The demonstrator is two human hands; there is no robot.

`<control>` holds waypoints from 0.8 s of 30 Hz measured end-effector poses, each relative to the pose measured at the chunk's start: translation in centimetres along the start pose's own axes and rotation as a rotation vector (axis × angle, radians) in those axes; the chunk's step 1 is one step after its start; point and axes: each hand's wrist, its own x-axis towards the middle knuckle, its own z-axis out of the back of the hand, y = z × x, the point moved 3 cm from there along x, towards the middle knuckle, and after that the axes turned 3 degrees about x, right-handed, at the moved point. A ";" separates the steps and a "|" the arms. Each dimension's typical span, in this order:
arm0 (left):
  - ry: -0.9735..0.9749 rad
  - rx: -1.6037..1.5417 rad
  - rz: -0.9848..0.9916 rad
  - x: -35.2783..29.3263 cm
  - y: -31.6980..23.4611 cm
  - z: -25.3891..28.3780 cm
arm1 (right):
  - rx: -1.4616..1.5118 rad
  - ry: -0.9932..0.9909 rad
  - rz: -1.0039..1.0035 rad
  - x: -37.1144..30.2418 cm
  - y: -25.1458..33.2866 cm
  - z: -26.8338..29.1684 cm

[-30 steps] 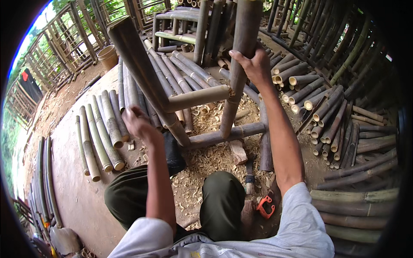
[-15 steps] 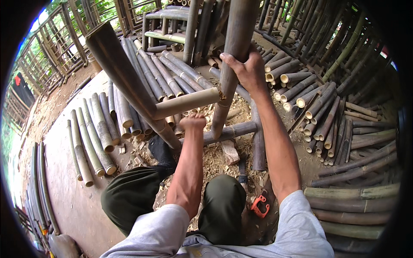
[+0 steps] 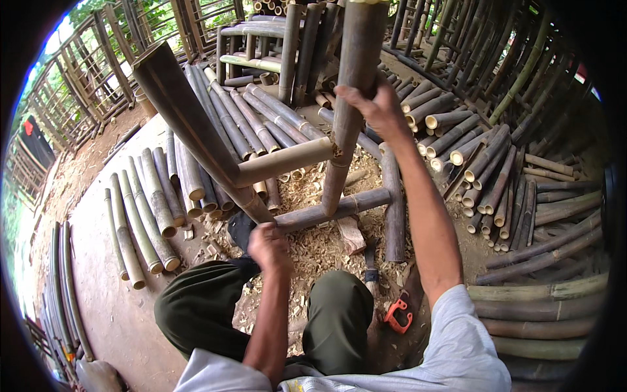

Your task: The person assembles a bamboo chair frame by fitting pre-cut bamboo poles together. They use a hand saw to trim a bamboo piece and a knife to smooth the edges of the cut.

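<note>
A frame of dark bamboo poles stands before me. My right hand point(image 3: 379, 111) wraps around the upper part of its upright bamboo post point(image 3: 339, 153), thumb across the near side. A slanted bamboo post point(image 3: 196, 134) leans to the upper left. A pale bamboo rung point(image 3: 287, 161) joins the two posts. Below runs a bamboo crosspiece point(image 3: 356, 202), meeting a short dark bamboo leg point(image 3: 394, 225) on the right. My left hand point(image 3: 269, 248), slightly blurred, is a fist close to the slanted post's lower end; I see nothing in it.
Wood chips point(image 3: 307, 251) litter the ground. An orange-handled saw point(image 3: 397, 317), a bladed tool point(image 3: 371, 268) and a wood block point(image 3: 351, 235) lie near my knees. Cut bamboo pieces point(image 3: 153, 189) lie left; bamboo stacks point(image 3: 483, 157) fill the right. A bamboo bench point(image 3: 251, 49) stands behind.
My left fist has come down and toward me, from just below the rung to the slanted post's lower end. My right hand stays on the upright post, and the frame has shifted slightly.
</note>
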 end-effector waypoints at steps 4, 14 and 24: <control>-0.230 -0.039 -0.660 2.0 -16.6 3.4 | 0.353 0.023 -0.288 1.7 -1.6 2.7; 0.273 0.065 -0.607 10.6 -23.3 -9.1 | 0.860 0.469 -0.307 3.5 -4.8 -6.5; 0.190 0.070 -0.281 13.0 -29.8 -5.2 | 0.768 0.226 -0.594 4.6 -10.5 1.8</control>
